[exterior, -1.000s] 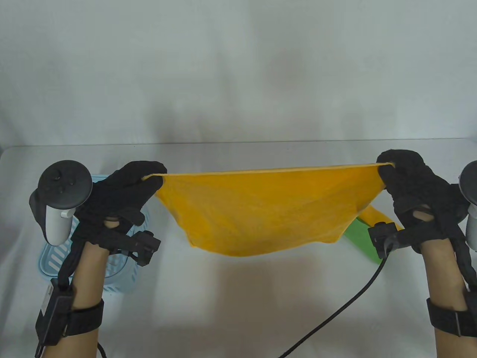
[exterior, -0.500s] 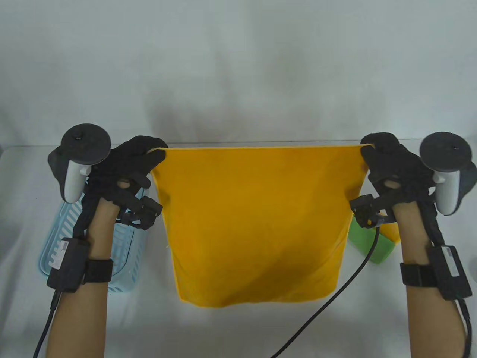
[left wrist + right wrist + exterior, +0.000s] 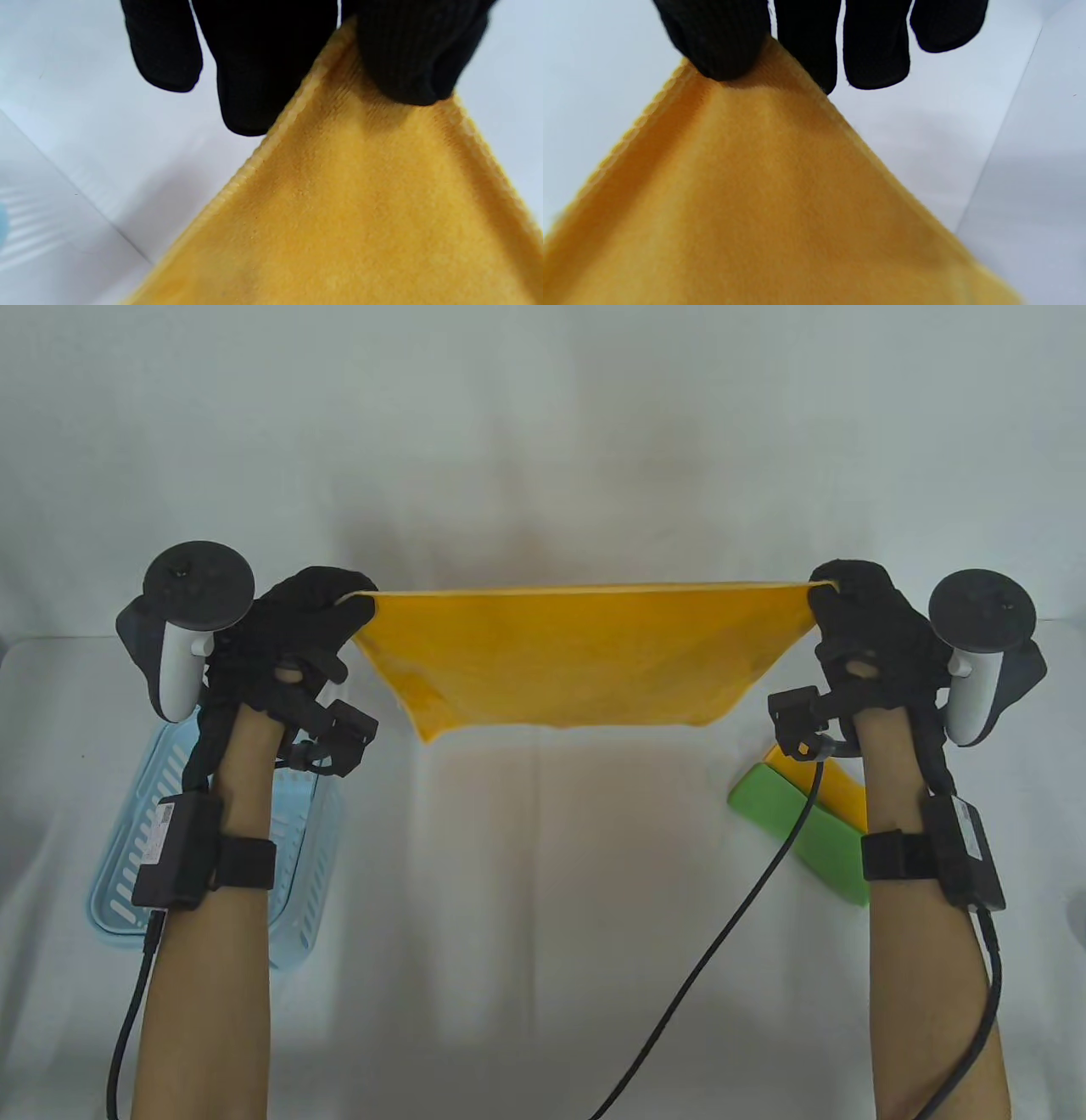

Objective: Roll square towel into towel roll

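Square yellow towel (image 3: pixel 585 653), stretched taut in mid-air — top corners pinched, lower edge hanging free

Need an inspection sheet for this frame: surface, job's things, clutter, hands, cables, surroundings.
Surface: white table, bare in the middle.
Job's things: yellow towel held up, stretched between both hands, unrolled.
Clutter: light blue basket at left; green towel and a second yellow cloth lying at right.
Hands: left hand pinches the towel's left top corner; right hand pinches the right top corner.
Cables: black cable trails from the right wrist camera across the table; thinner leads run along both forearms.
Surroundings: plain white backdrop; nothing else seen.
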`<action>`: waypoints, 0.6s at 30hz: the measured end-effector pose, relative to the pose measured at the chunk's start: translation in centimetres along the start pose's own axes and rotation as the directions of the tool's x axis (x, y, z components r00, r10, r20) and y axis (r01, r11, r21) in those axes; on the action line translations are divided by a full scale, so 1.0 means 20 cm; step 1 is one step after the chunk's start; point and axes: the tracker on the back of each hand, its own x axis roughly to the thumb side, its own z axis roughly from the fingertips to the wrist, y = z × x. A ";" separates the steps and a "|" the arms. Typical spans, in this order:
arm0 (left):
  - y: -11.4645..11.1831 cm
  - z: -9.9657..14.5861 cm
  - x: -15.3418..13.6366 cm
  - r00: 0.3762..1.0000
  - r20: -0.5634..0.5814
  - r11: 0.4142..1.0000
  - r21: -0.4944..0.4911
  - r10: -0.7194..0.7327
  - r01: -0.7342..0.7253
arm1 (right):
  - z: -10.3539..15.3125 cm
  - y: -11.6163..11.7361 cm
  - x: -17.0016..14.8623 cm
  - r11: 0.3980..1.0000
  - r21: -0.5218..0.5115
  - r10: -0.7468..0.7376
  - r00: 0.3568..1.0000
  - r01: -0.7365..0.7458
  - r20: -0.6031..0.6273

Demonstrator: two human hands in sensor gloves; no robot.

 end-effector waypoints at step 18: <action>-0.51 0.33 -0.45 0.961 -0.161 0.949 -0.259 -0.226 0.180 | 0.23 0.16 -0.68 0.951 0.302 0.085 0.994 -0.062 -0.062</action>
